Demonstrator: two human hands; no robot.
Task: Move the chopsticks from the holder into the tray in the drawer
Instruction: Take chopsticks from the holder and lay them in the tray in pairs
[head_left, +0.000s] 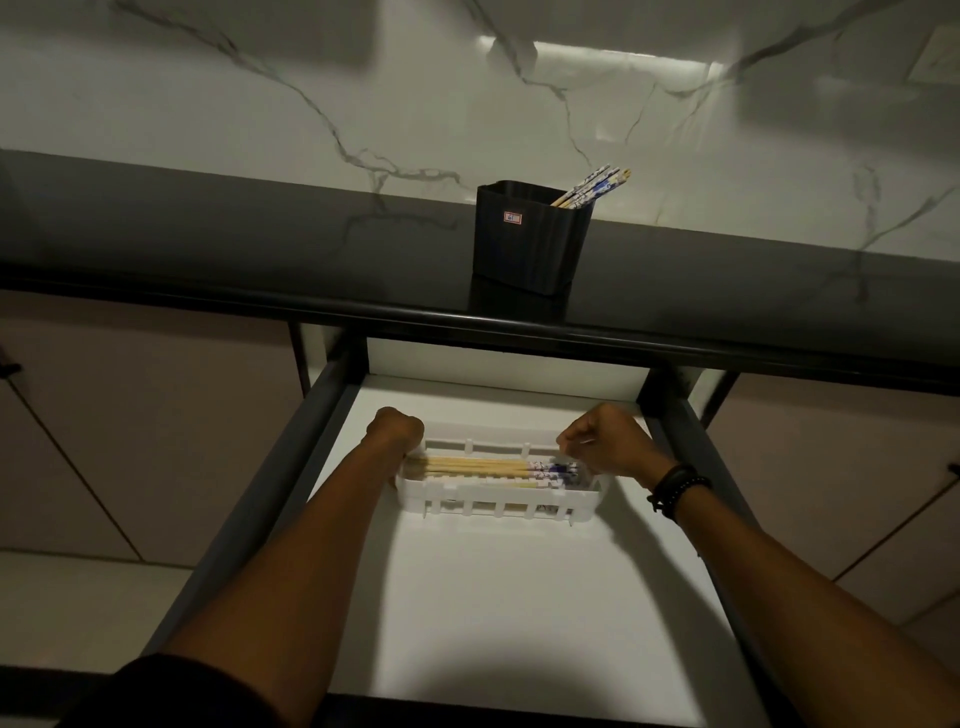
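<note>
A black holder stands on the dark countertop with several chopsticks leaning out of its right side. Below it, in the open white drawer, sits a white slotted tray with several chopsticks lying lengthwise in it, blue-patterned ends to the right. My left hand is at the tray's left end, fingers curled down onto the chopstick tips. My right hand is at the tray's right end, fingers curled over the patterned ends. The fingertips of both hands are hidden.
The countertop's dark front edge overhangs the back of the drawer. A marble wall rises behind the holder. Cabinet fronts flank the drawer on both sides. My right wrist wears dark bracelets.
</note>
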